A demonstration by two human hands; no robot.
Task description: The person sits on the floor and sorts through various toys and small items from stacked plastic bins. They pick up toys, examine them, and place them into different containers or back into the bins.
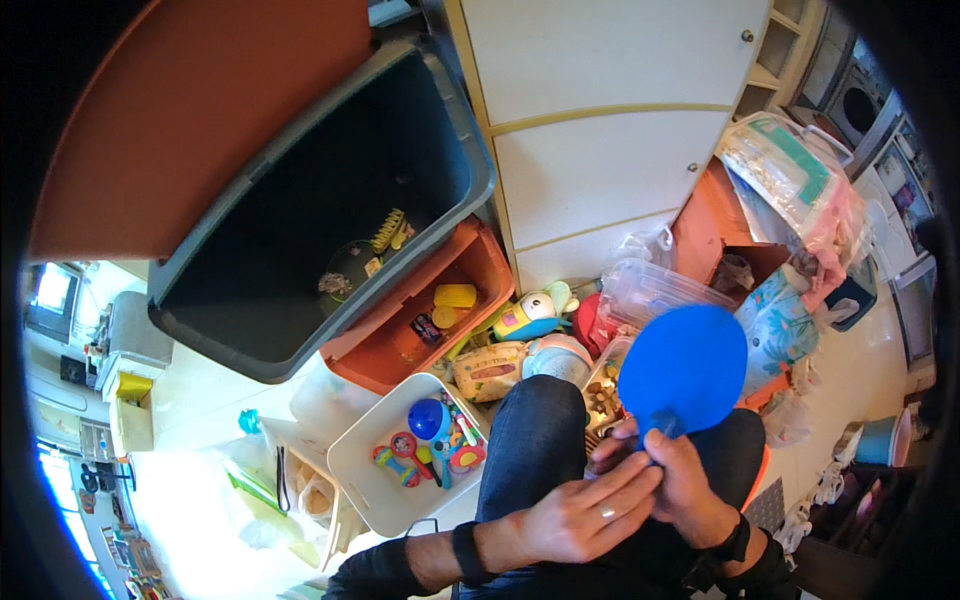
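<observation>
A blue paddle [685,368] with a rounded, flat face is held up over my lap. My right hand [688,480] is closed round its handle, thumb lying along the base of the face. My left hand [590,508], with a ring on one finger, is closed at the lower handle, its fingers meeting the right hand. Most of the handle is hidden by the fingers. Left of my knee stands a white bin [385,520] with a blue ball [428,419], a red rattle [404,446] and several other small toys inside.
A large dark grey tub [300,190] tilts at upper left, holding a few small things. Under it is an orange bin [380,365]. Toys and a wipes pack [488,370] lie ahead of my knees. A white cabinet [610,160] stands behind; a clear plastic box [655,290] lies at right.
</observation>
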